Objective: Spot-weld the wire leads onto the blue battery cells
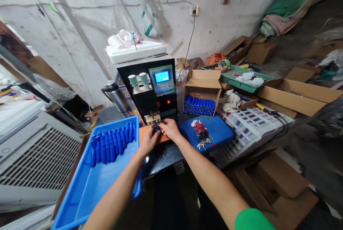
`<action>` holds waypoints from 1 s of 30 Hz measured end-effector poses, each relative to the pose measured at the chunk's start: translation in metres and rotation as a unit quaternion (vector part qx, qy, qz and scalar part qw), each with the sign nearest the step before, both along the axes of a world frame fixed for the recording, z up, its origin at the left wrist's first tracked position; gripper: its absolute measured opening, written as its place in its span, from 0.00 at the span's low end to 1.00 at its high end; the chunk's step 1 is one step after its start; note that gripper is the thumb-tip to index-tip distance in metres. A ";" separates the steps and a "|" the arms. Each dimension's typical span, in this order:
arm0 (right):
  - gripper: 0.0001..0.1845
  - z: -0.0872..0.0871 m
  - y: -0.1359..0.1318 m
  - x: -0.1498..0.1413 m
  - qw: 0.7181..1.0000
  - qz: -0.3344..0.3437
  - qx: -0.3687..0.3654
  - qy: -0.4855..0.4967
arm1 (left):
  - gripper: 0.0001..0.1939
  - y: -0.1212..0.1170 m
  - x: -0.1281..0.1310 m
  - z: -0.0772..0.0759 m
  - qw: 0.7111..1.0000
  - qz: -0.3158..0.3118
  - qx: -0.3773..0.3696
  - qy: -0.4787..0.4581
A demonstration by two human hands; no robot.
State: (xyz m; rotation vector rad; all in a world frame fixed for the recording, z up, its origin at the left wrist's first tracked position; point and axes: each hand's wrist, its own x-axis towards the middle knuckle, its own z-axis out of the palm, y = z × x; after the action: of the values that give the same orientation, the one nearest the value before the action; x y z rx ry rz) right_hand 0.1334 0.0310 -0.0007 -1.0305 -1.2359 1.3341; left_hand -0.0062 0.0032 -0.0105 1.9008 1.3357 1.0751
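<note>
A blue cylindrical battery cell [157,127] is pinched by my left hand [149,140] under the electrode tips of a black spot welder [166,106]. My right hand [170,129] is closed right beside the cell, its fingertips pressed together at the electrodes; what they pinch is too small to make out. Both hands are over an orange board [144,134] in front of the machine. To the right, a bundle of red and black wire leads [201,133] with white connectors lies on a blue pad [221,131].
At left, a blue tray [100,183] holds many upright blue cells [111,146]. A cardboard box [205,83] of stacked cells stands right of the welder. Behind are a steel thermos [118,98] and a green tray [238,74] with white parts. Another carton [276,183] sits low at right.
</note>
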 end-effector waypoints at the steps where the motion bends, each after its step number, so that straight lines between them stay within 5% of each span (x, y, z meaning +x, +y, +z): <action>1: 0.12 -0.001 0.001 -0.001 1.000 -0.001 0.003 -0.007 | 0.18 0.000 0.000 0.000 1.000 -0.001 0.003 0.001; 30: 0.09 0.008 -0.002 -0.006 0.998 -0.026 0.016 -0.062 | 0.18 -0.004 0.003 0.003 1.000 0.011 0.015 -0.013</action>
State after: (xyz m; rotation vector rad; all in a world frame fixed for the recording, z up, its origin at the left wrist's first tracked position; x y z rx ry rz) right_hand 0.1272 0.0289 0.0076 -1.1290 -1.3088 1.2215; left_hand -0.0033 -0.0006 -0.0075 1.8912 1.3355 1.1325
